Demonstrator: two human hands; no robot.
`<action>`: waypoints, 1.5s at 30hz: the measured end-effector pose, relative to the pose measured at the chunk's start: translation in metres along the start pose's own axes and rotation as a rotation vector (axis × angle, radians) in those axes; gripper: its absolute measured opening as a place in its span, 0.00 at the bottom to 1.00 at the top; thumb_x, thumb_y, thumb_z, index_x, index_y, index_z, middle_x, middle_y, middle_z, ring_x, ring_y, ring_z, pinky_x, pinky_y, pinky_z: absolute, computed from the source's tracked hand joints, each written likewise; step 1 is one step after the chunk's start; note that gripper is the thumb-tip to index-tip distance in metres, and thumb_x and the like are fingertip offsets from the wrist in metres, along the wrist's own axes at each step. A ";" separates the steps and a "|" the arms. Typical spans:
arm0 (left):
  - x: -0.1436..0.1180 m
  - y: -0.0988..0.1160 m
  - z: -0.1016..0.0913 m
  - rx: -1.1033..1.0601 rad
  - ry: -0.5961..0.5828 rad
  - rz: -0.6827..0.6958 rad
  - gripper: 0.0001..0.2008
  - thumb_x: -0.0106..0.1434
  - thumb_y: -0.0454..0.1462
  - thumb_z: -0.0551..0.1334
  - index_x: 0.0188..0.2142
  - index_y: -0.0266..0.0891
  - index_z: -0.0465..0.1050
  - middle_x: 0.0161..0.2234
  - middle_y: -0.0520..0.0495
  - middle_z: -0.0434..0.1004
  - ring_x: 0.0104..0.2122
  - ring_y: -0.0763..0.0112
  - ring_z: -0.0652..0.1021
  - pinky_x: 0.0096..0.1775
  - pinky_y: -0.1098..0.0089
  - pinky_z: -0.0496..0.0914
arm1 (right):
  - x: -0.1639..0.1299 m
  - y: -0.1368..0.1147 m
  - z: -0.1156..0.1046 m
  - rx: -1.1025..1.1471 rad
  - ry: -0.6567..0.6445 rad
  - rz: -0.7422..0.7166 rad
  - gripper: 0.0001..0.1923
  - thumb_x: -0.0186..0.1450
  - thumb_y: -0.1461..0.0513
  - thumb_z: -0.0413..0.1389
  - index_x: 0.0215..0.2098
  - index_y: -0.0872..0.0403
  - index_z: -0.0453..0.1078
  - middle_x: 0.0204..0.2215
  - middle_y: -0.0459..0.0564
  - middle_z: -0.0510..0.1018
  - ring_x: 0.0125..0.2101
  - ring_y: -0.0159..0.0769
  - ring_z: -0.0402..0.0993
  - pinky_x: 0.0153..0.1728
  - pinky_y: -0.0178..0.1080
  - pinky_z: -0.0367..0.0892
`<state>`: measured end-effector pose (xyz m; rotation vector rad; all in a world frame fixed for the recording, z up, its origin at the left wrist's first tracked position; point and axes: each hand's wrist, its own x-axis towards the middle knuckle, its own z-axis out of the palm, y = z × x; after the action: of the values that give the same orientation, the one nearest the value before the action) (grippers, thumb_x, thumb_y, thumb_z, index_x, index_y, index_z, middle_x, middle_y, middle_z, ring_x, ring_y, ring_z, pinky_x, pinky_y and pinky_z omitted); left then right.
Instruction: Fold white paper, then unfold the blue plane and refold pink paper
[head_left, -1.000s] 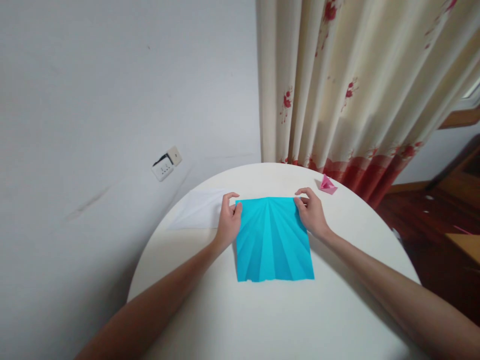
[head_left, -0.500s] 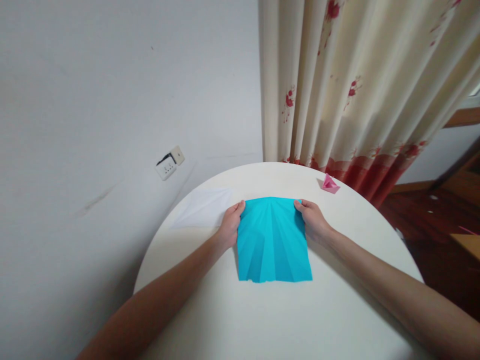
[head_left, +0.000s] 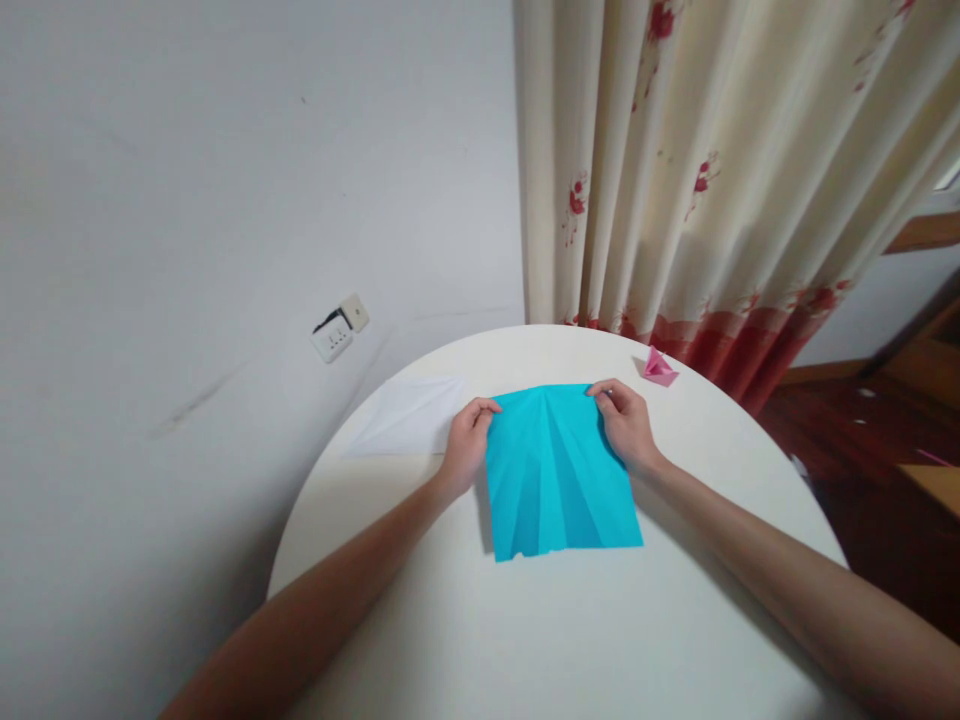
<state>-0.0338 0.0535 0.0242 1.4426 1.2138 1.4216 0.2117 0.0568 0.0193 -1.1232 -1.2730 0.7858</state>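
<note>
Blue paper now rotated slightly clockwise

A home room: floral curtain, wall socket on plain wall, round white table, wooden floor.

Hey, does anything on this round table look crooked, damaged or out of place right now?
Nothing looks damaged or spilled. The blue paper sits slightly askew on the table, its near edge slanted, with fan-like creases. The left hand and right hand pinch its far corners. A small pink folded paper sits near the far edge.
</note>
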 end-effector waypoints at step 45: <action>0.004 0.000 -0.010 -0.471 -0.350 -0.469 0.26 0.54 0.41 0.72 0.51 0.37 0.75 0.50 0.39 0.78 0.44 0.57 0.79 0.48 0.60 0.73 | 0.011 -0.022 -0.027 0.373 -0.653 0.346 0.28 0.55 0.53 0.66 0.51 0.56 0.75 0.41 0.55 0.82 0.39 0.42 0.76 0.48 0.47 0.68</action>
<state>-0.0441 0.0565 0.0260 0.9478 0.8456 0.9918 0.2375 0.0544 0.0453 -0.8086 -1.3846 1.6741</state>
